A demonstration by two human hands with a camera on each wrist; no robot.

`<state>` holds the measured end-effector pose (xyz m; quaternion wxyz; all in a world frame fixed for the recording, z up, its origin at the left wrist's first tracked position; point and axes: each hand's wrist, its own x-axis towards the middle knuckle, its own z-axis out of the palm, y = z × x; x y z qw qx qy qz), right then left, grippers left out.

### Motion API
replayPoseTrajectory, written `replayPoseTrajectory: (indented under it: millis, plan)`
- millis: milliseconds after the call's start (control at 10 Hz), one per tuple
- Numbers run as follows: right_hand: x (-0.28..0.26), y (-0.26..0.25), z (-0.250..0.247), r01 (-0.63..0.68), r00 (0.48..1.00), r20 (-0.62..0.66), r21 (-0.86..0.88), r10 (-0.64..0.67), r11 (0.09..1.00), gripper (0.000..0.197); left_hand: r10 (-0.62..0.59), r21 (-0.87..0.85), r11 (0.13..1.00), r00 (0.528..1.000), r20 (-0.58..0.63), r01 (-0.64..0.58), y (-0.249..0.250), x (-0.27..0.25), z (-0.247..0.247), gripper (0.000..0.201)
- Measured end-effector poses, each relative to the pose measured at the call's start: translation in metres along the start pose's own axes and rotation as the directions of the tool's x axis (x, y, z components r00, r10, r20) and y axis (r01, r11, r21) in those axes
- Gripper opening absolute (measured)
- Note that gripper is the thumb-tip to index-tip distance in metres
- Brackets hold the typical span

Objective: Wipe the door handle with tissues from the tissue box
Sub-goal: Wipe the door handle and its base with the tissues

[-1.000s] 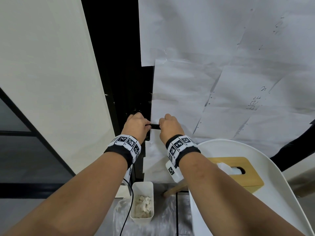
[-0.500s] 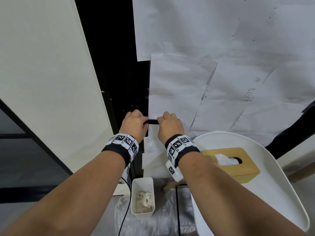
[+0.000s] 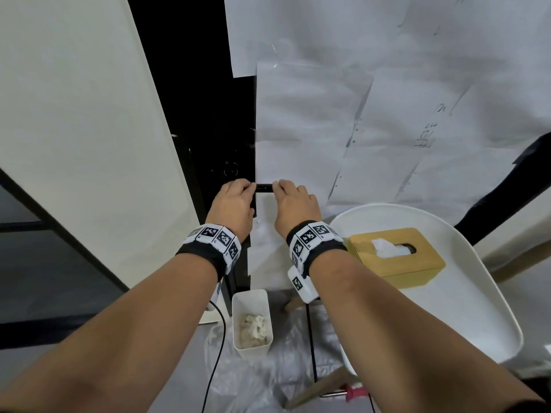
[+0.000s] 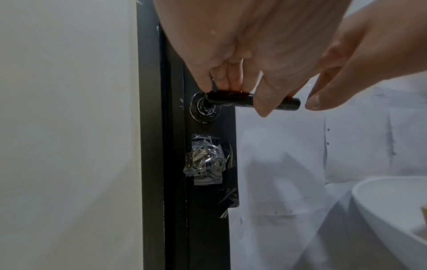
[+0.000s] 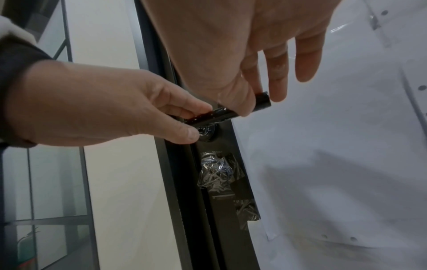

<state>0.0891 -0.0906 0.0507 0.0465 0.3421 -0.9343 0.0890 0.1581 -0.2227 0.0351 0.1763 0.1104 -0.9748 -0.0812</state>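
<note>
Both hands sit bare on the black lever door handle [image 3: 264, 188]: the left hand [image 3: 233, 204] pinches it near the round rose, fingers on top and thumb below, while the right hand [image 3: 293, 202] holds the free end between thumb and a finger, its other fingers loose. No tissue shows in either grip, so wiping seems not yet under way. The wooden tissue box [image 3: 396, 255] waits on the white table [image 3: 465, 317] just right of the door, a tissue [image 3: 387, 248] standing ready to pull.
</note>
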Motion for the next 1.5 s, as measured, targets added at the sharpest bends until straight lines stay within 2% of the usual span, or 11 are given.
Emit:
replayPoseTrajectory:
  millis: [300, 600, 900, 1100, 1200, 1300, 1400, 1500]
  plan:
    - [0.004, 0.006, -0.002, 0.040, 0.998, 0.051, -0.005, -0.040, 0.999, 0.066, -0.116, 0.097, 0.990, 0.982, 0.147, 0.102, 0.017, 0.004, -0.014, 0.068]
    - [0.005, 0.011, -0.003, 0.078, 0.994, 0.077, -0.006, -0.078, 0.997, 0.064, -0.239, 0.147, 0.967, 0.946, 0.218, 0.210, 0.036, 0.004, -0.019, 0.076]
    - [0.000, 0.009, -0.015, 0.065, 0.985, 0.165, -0.045, -0.057, 0.997, 0.072, -0.250, 0.215, 0.958, 0.923, 0.294, 0.190, 0.038, 0.009, -0.025, 0.079]
    - [-0.001, 0.006, -0.028, 0.063, 0.975, 0.217, -0.070, -0.046, 0.996, 0.070, -0.246, 0.253, 0.954, 0.907, 0.341, 0.163, 0.038, 0.011, -0.026, 0.082]
    - [-0.001, 0.008, -0.034, 0.073, 0.969, 0.243, -0.073, -0.054, 0.995, 0.068, -0.241, 0.261, 0.954, 0.894, 0.378, 0.147, 0.039, 0.014, -0.032, 0.077]
    - [-0.002, 0.010, -0.048, 0.050, 0.973, 0.230, -0.067, -0.034, 0.996, 0.057, -0.244, 0.270, 0.952, 0.888, 0.390, 0.144, 0.042, 0.018, -0.045, 0.072]
    - [0.002, 0.015, -0.067, 0.058, 0.988, 0.151, -0.082, -0.046, 0.995, 0.048, -0.229, 0.265, 0.954, 0.916, 0.331, 0.143, 0.045, 0.024, -0.062, 0.066]
    - [0.007, 0.018, -0.091, 0.066, 0.994, 0.089, -0.112, -0.056, 0.991, 0.042, -0.234, 0.281, 0.949, 0.919, 0.317, 0.144, 0.048, 0.029, -0.085, 0.065]
